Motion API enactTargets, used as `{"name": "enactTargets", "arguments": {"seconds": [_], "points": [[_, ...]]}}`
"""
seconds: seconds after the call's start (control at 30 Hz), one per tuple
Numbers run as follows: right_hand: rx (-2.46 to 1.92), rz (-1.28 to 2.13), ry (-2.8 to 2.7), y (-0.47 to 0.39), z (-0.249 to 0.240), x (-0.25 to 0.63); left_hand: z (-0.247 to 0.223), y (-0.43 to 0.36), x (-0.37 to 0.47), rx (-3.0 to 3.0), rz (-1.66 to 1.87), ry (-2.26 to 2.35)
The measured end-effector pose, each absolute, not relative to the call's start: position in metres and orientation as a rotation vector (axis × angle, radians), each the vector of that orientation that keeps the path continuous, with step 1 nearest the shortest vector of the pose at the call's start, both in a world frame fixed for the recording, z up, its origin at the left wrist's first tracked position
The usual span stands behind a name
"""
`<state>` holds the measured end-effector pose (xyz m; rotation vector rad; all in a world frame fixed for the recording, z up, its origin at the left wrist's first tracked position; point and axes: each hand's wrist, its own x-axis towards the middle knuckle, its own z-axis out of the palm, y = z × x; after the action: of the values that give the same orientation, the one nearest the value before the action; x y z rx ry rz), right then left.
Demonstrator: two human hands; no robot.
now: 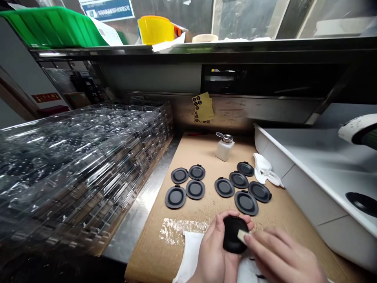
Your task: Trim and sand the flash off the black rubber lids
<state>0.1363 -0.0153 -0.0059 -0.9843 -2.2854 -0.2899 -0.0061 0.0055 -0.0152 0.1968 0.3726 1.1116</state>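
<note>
Above the cardboard [147, 259], the left hand [213, 251] cups a black disc [231, 239], fingers curled around its edge; the right hand [285, 253] pinches a small pale piece [242, 236] at its face. The white bin [309, 192] holds a black round piece [362, 202]; the stacked clear trays' [118, 157] contents are unclear. The blue sign's [107, 8] Chinese lettering ends 有限公司; the yellow sheet's [206, 112] round stickers [198, 103] are too small to read.

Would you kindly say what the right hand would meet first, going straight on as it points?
The right hand would probably meet the black round part in the left hand first, though depth is unclear.
</note>
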Motion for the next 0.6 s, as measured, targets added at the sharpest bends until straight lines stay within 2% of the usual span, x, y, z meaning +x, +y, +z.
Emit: {"name": "enactTargets", "arguments": {"seconds": [0.27,0.47,0.6], "points": [[-1.211,-0.224,-2.093,-0.002,0.009,0.161,-0.009,0.003,-0.008,0.165,1.099,0.462],[-1.072,-0.184,-2.271,-0.03,-0.003,0.155,-0.011,0.003,-0.006,0.194,1.108,0.448],[-1.073,-0.184,-2.298,-0.018,0.002,0.151,-0.011,0.003,-0.005,0.254,1.105,0.439]]}}
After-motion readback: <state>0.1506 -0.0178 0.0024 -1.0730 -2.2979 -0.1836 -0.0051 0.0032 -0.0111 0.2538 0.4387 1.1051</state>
